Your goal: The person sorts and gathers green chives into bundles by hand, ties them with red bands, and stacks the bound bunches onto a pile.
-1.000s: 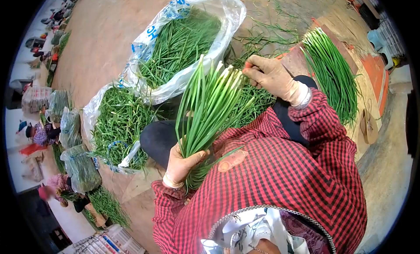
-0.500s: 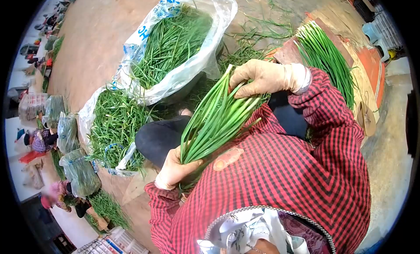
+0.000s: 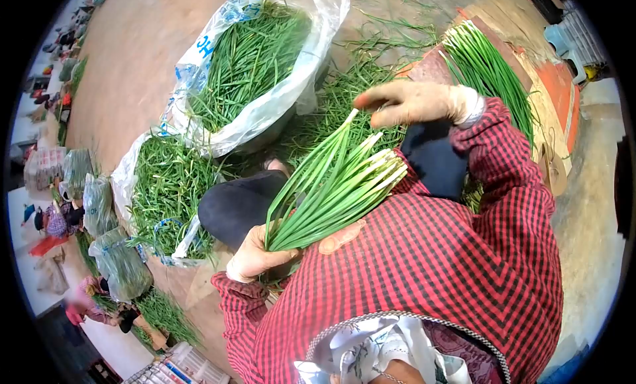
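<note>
My left hand (image 3: 257, 257), in a pale thin glove, is closed around the leafy end of a bunch of garlic chives (image 3: 331, 202). The bunch slants up to the right across my lap, its white stalk ends fanned out. A few stalks stand apart from the rest, pointing higher. My right hand (image 3: 417, 102), gloved alike, hovers just above those stalk tips, thumb and fingers apart. Its fingertips are close to one white end; whether they touch it I cannot tell.
A large plastic bag (image 3: 315, 59) of loose green leaves stands ahead, with a second leaf pile (image 3: 169, 192) beside it. A neat stack of chives (image 3: 490, 79) lies at the right on a board. Filled bags (image 3: 120, 265) and people sit at the far left.
My right hand has let go of the stalks and moved slightly up and right. The bunch's white ends now show, spread wider. My left hand keeps its hold, shifted slightly left.
</note>
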The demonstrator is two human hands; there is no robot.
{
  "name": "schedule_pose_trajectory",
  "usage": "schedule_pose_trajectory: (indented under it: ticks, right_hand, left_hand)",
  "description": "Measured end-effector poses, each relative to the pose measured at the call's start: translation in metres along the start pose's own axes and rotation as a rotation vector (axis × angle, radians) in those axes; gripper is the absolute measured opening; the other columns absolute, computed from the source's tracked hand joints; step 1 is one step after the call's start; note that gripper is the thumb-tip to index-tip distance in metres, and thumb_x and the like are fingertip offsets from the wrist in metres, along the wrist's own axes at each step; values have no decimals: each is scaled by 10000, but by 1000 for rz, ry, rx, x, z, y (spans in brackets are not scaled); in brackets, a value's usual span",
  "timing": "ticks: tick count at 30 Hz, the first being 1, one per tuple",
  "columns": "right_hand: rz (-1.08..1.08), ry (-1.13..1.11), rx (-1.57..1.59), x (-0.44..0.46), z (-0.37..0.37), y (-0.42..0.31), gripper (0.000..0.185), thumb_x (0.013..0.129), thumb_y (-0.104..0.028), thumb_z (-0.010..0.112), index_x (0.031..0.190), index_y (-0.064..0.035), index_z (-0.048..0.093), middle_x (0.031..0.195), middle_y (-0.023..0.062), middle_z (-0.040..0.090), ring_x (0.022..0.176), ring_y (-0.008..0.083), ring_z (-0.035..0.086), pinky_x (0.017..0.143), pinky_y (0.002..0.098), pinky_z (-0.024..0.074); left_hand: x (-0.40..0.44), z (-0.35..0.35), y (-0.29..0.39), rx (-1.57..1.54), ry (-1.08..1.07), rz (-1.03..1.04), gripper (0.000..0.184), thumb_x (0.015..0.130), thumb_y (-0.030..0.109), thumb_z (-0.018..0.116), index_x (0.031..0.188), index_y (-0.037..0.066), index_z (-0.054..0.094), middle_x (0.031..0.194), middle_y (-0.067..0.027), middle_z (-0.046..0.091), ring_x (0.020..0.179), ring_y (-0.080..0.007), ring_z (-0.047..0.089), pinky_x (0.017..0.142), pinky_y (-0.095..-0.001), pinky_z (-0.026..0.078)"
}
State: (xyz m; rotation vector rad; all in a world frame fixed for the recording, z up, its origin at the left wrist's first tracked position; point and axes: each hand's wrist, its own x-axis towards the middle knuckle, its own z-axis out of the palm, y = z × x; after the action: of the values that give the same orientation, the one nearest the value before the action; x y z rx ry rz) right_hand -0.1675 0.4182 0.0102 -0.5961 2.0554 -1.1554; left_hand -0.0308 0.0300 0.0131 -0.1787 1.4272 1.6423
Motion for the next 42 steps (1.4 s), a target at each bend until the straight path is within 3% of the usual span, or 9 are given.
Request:
schedule_pose_trajectory:
  ticks: [7,11,18,20,22,25,30,37,42]
  right_hand:
    - [29,-194,276,14,33,-20,270,910,-220,661,1039,17,682,915,74,699,863,124,620,779,293,498]
    - [-210,95,21,10,19,-3,228,913,-191,646,997,19,683,871,82,695,795,139,639,716,278,503]
    - [531,613,-248,-11,-29,81,322,852,-280,618,1059,-41,680,996,147,698,894,275,671,779,386,510]
    - [379,440,-530,-4,-8,71,613,857,-398,656,1296,11,529,1225,244,599,1159,320,574,984,368,443]
    - [204,246,80,14,24,57,940,859,-468,684,1500,5,186,1538,237,248,1415,310,293,1136,372,280]
    - [-185,79,582,39,50,30,1060,854,-521,669,1522,-40,0,1522,183,264,1357,274,365,1120,441,299]
    - [-337,287,1142,63,49,13,694,876,-482,655,1360,-22,465,1340,77,539,1205,248,543,1028,395,433]
    - [-460,443,1366,50,38,13,578,887,-276,666,1365,-35,446,1284,112,567,1084,223,616,930,354,513]
    - [-357,611,1151,38,34,7,402,860,-188,646,1224,-45,555,1065,85,657,748,118,613,709,276,524]
  left_hand:
    - [3,4,4,8,-5,-3,421,762,-82,726,1154,19,610,1035,-21,679,927,-87,620,820,-245,498]
    - [10,3,-1,-6,-59,70,440,805,-62,690,1219,5,560,1053,-51,672,933,-110,629,841,-263,500]
    - [16,6,2,1,174,294,450,822,-62,660,1247,2,529,1076,-68,660,946,-133,634,860,-273,502]
    - [33,15,11,58,348,445,497,833,-62,641,1300,-6,483,1143,-70,636,986,-124,619,881,-269,496]
    - [62,14,13,203,425,562,611,832,-54,635,1395,-6,403,1204,-79,620,1054,-135,606,914,-265,475]
    - [100,41,34,634,642,769,701,819,41,652,1454,42,354,1205,-168,628,1009,-196,669,860,-289,512]
    - [143,89,52,1235,723,523,880,760,73,629,1514,61,174,1153,-191,594,816,-399,649,652,-454,533]
    - [165,112,50,1395,594,609,939,764,160,667,1489,-26,99,1088,-209,548,774,-352,658,599,-435,534]
    - [144,93,83,1270,532,1057,468,794,291,755,1201,95,633,1000,-146,653,760,-271,659,631,-346,536]
